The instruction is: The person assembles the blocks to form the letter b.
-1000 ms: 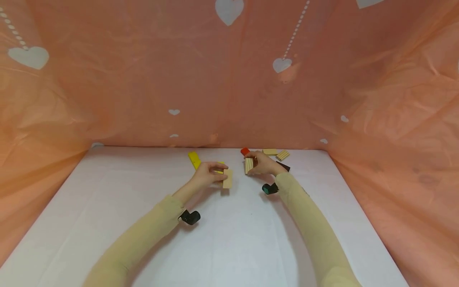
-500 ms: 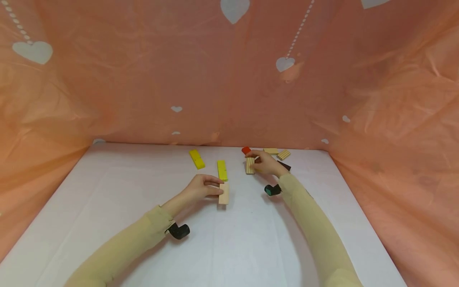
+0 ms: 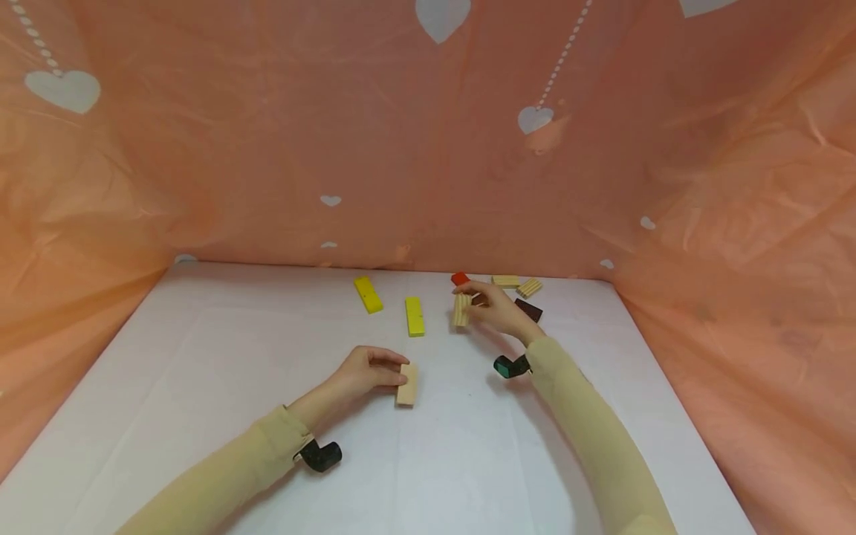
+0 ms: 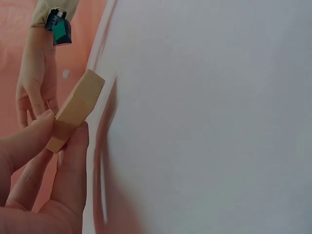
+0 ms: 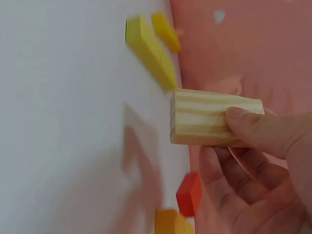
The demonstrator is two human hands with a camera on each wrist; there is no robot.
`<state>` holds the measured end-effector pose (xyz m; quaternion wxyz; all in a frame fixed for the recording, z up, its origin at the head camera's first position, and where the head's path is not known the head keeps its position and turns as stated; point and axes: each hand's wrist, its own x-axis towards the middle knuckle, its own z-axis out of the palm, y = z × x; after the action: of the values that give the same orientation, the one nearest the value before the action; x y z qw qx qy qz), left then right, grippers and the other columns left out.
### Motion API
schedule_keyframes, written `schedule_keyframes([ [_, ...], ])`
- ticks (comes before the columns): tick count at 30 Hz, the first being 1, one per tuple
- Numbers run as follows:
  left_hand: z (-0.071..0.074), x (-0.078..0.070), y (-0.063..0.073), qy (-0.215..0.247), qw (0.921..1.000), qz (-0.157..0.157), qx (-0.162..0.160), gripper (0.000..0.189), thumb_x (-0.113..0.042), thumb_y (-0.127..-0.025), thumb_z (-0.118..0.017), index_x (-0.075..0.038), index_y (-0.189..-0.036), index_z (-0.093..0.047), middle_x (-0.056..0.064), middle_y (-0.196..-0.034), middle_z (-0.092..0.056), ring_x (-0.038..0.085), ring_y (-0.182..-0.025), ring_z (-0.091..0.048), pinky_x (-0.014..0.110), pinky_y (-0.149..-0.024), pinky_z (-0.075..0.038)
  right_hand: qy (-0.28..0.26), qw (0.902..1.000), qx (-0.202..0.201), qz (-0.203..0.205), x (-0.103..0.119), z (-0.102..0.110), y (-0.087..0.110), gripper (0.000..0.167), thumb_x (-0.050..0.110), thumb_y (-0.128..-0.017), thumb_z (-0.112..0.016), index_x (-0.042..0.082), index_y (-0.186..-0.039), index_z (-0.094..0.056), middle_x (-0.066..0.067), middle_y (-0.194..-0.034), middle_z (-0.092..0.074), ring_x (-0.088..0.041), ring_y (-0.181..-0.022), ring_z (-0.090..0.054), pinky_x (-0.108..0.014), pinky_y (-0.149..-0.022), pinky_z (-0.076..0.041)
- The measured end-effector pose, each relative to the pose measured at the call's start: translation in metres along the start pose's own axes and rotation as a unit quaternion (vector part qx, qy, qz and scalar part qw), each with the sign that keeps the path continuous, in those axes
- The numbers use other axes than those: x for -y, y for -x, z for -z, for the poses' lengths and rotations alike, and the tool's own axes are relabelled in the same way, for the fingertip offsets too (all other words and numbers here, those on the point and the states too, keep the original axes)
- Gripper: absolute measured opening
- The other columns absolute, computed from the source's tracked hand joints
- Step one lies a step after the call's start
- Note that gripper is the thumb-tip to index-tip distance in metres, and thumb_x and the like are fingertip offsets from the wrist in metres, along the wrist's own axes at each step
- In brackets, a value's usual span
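Note:
My left hand (image 3: 364,375) pinches a plain pale wooden block (image 3: 406,385) between thumb and fingers over the white table's near-middle part. In the left wrist view the same block (image 4: 75,109) tilts clear of the surface. Farther back, my right hand (image 3: 496,306) holds a striped wooden block (image 3: 461,310) with thumb and fingers. Up close in the right wrist view, that striped block (image 5: 209,119) is off the table, its shadow falling on the cloth. Two yellow blocks (image 3: 414,317) lie left of the right hand. Just behind that hand is a red block (image 3: 459,279).
Behind the right hand are two wooden blocks (image 3: 504,281), and a dark brown block (image 3: 528,309) sits beside the wrist. An orange-yellow block (image 5: 170,224) shows at the right wrist view's bottom edge. Peach cloth (image 3: 374,148) with hearts borders the white table (image 3: 200,357).
My left hand has drawn the plain block towards me and slightly left, uncovering the nearer yellow block. My right hand stays near its place, with its striped block shifted slightly.

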<state>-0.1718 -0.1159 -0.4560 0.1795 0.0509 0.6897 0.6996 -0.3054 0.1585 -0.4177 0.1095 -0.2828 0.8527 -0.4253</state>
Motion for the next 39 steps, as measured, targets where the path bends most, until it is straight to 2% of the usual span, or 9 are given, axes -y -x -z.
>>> schedule_keyframes([
  [6, -0.009, 0.005, 0.007, 0.006, 0.9998, 0.019, -0.001, 0.032, 0.008, -0.08, -0.072, 0.013, -0.11, -0.063, 0.012, -0.092, -0.063, 0.016, -0.082, -0.062, 0.033, -0.076, -0.059, -0.061, 0.9981, -0.002, 0.001, 0.009, -0.013, 0.012, 0.036, 0.001, -0.093, -0.058, -0.001, -0.128, -0.056, -0.01, -0.117, -0.057, -0.027, -0.098, -0.058, -0.034, -0.087, -0.053],
  [12, -0.016, 0.007, 0.013, 0.006, 0.9996, 0.026, -0.001, 0.034, 0.007, -0.08, -0.073, 0.012, -0.111, -0.062, 0.014, -0.094, -0.062, 0.019, -0.082, -0.064, 0.038, -0.074, -0.06, -0.091, 0.9955, -0.008, -0.024, 0.019, -0.029, 0.022, 0.037, 0.008, -0.093, -0.061, 0.003, -0.129, -0.057, -0.006, -0.118, -0.059, -0.024, -0.095, -0.06, -0.032, -0.082, -0.055],
  [15, -0.018, 0.009, 0.016, -0.007, 0.9995, 0.028, -0.014, 0.033, 0.006, -0.079, -0.073, 0.012, -0.11, -0.062, 0.014, -0.094, -0.063, 0.019, -0.081, -0.065, 0.038, -0.071, -0.06, -0.111, 0.9931, -0.012, -0.037, 0.025, -0.036, 0.026, 0.039, 0.01, -0.092, -0.063, 0.004, -0.131, -0.056, -0.006, -0.116, -0.06, -0.023, -0.095, -0.061, -0.03, -0.083, -0.054],
  [22, -0.025, 0.006, 0.018, -0.041, 0.9969, 0.013, -0.065, 0.028, 0.009, -0.075, -0.075, 0.012, -0.1, -0.063, 0.013, -0.086, -0.067, 0.019, -0.074, -0.067, 0.037, -0.065, -0.061, -0.173, 0.9834, -0.023, -0.05, 0.028, -0.05, 0.029, 0.043, 0.004, -0.09, -0.066, -0.003, -0.128, -0.049, -0.015, -0.113, -0.06, -0.024, -0.093, -0.063, -0.03, -0.084, -0.055],
  [28, -0.029, 0.005, 0.02, -0.059, 0.9951, 0.005, -0.079, 0.025, 0.011, -0.074, -0.075, 0.013, -0.096, -0.065, 0.013, -0.082, -0.067, 0.019, -0.072, -0.067, 0.035, -0.065, -0.061, -0.174, 0.981, -0.03, -0.08, 0.027, -0.06, 0.03, 0.032, 0.006, -0.089, -0.068, 0.002, -0.118, -0.055, -0.013, -0.112, -0.061, -0.023, -0.094, -0.062, -0.03, -0.085, -0.055],
  [33, -0.031, 0.003, 0.024, -0.087, 0.9929, 0.004, -0.081, 0.023, 0.01, -0.075, -0.075, 0.011, -0.095, -0.066, 0.011, -0.081, -0.067, 0.02, -0.073, -0.066, 0.034, -0.063, -0.061, -0.171, 0.9821, -0.015, -0.077, 0.024, -0.066, 0.031, 0.03, 0.007, -0.089, -0.069, 0.002, -0.115, -0.056, -0.011, -0.108, -0.062, -0.021, -0.091, -0.063, -0.027, -0.083, -0.055],
  [39, -0.033, 0.0, 0.029, -0.087, 0.993, 0.015, -0.079, 0.023, 0.009, -0.075, -0.076, 0.01, -0.096, -0.067, 0.011, -0.08, -0.065, 0.019, -0.072, -0.066, 0.034, -0.064, -0.061, -0.174, 0.9817, -0.003, -0.078, 0.03, -0.069, 0.034, 0.03, 0.005, -0.089, -0.068, 0.0, -0.115, -0.055, -0.013, -0.106, -0.062, -0.02, -0.087, -0.063, -0.027, -0.08, -0.056],
])
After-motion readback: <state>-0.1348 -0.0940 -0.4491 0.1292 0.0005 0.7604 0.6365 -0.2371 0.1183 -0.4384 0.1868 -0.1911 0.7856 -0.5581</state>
